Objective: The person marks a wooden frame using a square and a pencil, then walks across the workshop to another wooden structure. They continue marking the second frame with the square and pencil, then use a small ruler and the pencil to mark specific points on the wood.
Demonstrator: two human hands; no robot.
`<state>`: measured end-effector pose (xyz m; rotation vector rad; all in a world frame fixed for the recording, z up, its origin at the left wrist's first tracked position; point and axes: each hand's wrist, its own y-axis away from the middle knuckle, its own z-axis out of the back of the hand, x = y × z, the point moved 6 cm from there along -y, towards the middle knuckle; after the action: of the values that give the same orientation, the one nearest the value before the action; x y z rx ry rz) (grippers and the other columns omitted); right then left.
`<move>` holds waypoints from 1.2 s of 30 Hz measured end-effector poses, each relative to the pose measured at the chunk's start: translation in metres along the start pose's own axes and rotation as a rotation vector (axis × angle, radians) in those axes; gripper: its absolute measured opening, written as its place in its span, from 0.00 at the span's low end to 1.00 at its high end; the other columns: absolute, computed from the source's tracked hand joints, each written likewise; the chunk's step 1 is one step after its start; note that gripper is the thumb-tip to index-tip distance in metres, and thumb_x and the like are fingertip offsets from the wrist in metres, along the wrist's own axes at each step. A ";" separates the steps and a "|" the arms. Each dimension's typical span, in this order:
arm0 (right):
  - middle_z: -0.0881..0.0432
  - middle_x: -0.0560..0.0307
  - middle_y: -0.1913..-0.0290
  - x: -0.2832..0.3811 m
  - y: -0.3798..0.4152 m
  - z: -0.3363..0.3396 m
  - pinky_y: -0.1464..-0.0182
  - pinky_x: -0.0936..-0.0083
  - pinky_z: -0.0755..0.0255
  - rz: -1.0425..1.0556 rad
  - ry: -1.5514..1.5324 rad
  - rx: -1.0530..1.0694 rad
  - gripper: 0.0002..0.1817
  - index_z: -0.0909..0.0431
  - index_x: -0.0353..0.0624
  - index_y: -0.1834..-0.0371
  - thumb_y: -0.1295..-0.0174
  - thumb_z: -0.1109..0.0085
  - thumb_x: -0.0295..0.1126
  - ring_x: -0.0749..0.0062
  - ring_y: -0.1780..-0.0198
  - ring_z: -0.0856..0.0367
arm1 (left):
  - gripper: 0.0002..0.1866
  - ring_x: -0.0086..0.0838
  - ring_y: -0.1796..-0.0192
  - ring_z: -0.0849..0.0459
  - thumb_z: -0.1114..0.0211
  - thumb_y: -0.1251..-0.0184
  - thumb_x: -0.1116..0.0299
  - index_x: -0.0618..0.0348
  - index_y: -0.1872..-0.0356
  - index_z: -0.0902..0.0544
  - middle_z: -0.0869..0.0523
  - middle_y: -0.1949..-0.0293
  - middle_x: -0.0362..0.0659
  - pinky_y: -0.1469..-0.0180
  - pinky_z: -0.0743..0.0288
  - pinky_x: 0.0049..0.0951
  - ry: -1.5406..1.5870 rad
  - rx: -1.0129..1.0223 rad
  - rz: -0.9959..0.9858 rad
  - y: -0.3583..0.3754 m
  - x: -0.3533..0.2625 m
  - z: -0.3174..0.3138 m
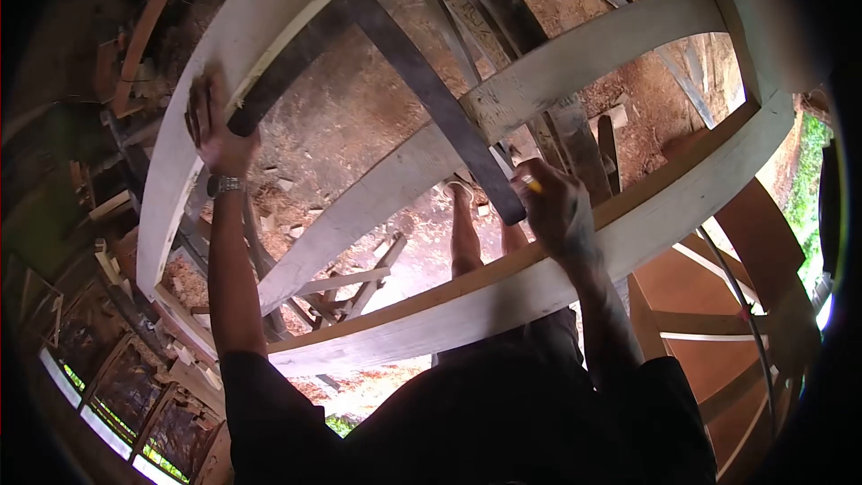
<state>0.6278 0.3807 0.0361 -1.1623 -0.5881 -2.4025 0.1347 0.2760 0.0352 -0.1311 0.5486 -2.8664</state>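
Note:
A dark L-shaped framing square (413, 67) lies across the wooden frame, its corner against the far left board. My left hand (223, 133), with a watch at the wrist, is closed around the edge of the curved left board (175, 148) and the end of the square's shorter arm. The longer arm runs over the pale middle board (373, 189) toward my right hand (558, 211). That hand is closed on a yellow pencil (535, 186), close to the square's free end and above the near board (503, 301). The pencil's tip is hard to make out.
Beneath the frame, the dirt floor (310, 139) has scattered wood scraps and shavings. Wooden struts (561, 139) stand below the boards. Brown panels (691, 296) are at the right, with a thin dark rod (750, 314) across them. Timber pieces (112, 207) lie at the left.

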 end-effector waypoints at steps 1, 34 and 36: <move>0.12 0.41 0.61 0.007 0.000 -0.004 0.65 0.53 0.18 0.038 0.062 0.031 0.17 0.17 0.37 0.46 0.29 0.27 0.36 0.44 0.62 0.08 | 0.57 0.54 0.18 0.28 0.15 0.58 0.63 0.49 0.17 0.26 0.26 0.18 0.50 0.16 0.37 0.60 -0.008 0.001 -0.001 0.000 0.000 -0.001; 0.10 0.47 0.46 -0.028 -0.020 0.022 0.49 0.55 0.15 0.063 0.272 -0.174 0.36 0.22 0.46 0.25 0.40 0.24 0.32 0.46 0.49 0.08 | 0.59 0.57 0.16 0.31 0.13 0.56 0.52 0.52 0.16 0.28 0.28 0.17 0.54 0.16 0.39 0.63 -0.056 -0.052 0.030 -0.041 -0.051 -0.027; 0.09 0.45 0.48 -0.024 -0.022 0.025 0.50 0.56 0.15 0.038 0.256 -0.156 0.37 0.20 0.43 0.27 0.43 0.21 0.29 0.45 0.51 0.08 | 0.59 0.56 0.16 0.31 0.12 0.56 0.53 0.52 0.16 0.28 0.28 0.17 0.55 0.16 0.40 0.62 -0.075 -0.045 0.053 -0.041 -0.053 -0.027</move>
<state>0.6460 0.4163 0.0271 -0.8940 -0.2992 -2.5472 0.1749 0.3346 0.0232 -0.2269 0.5923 -2.7861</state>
